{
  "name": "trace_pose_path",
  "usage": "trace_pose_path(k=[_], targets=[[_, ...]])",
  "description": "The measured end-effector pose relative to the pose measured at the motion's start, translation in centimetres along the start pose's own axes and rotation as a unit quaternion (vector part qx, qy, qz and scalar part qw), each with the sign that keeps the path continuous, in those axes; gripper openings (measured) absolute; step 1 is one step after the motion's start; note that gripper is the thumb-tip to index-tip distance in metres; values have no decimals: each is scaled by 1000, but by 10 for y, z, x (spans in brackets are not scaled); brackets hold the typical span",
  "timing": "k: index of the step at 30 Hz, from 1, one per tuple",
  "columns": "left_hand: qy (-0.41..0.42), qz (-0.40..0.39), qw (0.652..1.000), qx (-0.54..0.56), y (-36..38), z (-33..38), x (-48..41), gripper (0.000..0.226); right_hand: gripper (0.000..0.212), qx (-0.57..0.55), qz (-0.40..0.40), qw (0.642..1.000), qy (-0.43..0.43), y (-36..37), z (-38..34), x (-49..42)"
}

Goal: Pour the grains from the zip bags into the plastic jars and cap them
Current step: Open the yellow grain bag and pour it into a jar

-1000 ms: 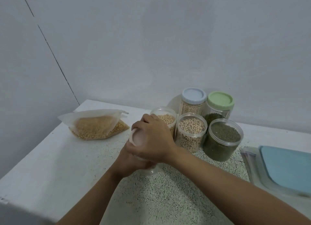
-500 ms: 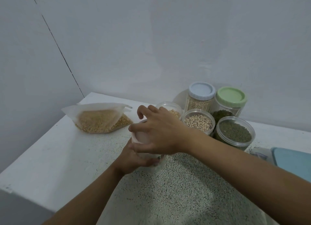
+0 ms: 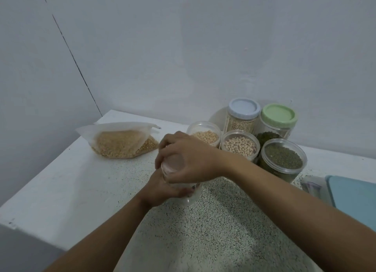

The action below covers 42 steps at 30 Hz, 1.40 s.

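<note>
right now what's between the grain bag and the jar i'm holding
Head view: just bare counter, then the right hand curled round the lid; zip bag and jar don't touch.

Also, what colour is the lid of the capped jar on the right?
The lid is pale green; the head view shows it best.

bare left hand (image 3: pixel 160 188), bare right hand (image 3: pixel 191 159), both forearms (image 3: pixel 284 202) uncovered

Plain pale grey walls (image 3: pixel 203 48) meet at corner; white speckled counter (image 3: pixel 50 190) below; soft, dim light.
</note>
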<state>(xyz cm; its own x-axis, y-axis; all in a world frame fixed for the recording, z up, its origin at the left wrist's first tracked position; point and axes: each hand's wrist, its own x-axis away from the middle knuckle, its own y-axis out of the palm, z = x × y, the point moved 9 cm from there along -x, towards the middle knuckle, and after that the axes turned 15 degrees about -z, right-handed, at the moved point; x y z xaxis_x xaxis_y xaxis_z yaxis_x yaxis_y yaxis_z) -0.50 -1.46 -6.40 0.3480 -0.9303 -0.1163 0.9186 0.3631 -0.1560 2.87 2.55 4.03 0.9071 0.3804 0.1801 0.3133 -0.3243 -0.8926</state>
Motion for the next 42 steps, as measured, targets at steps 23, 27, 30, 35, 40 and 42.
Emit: trace_pose_path(k=[23, 27, 30, 35, 40, 42], targets=[[-28, -15, 999, -2, 2, -4, 3, 44, 69, 169, -8, 967, 192, -8, 6, 10], [-20, 7, 1000, 7, -3, -5, 2, 77, 58, 130, 12, 988, 85, -12, -5, 11], [-25, 3, 1000, 8, -4, -8, 2, 71, 51, 57, 39, 997, 29, -10, -3, 12], [-33, -13, 999, -17, -4, -12, -1, 76, 44, -111, 111, 986, -63, -36, 4, 27], [-40, 6, 999, -32, -11, -19, 3, 92, 37, -131, 262, 956, -26, -61, 15, 63], [-45, 8, 998, -41, -12, -20, 4, 92, 32, -106, 286, 952, 14, -47, 25, 79]])
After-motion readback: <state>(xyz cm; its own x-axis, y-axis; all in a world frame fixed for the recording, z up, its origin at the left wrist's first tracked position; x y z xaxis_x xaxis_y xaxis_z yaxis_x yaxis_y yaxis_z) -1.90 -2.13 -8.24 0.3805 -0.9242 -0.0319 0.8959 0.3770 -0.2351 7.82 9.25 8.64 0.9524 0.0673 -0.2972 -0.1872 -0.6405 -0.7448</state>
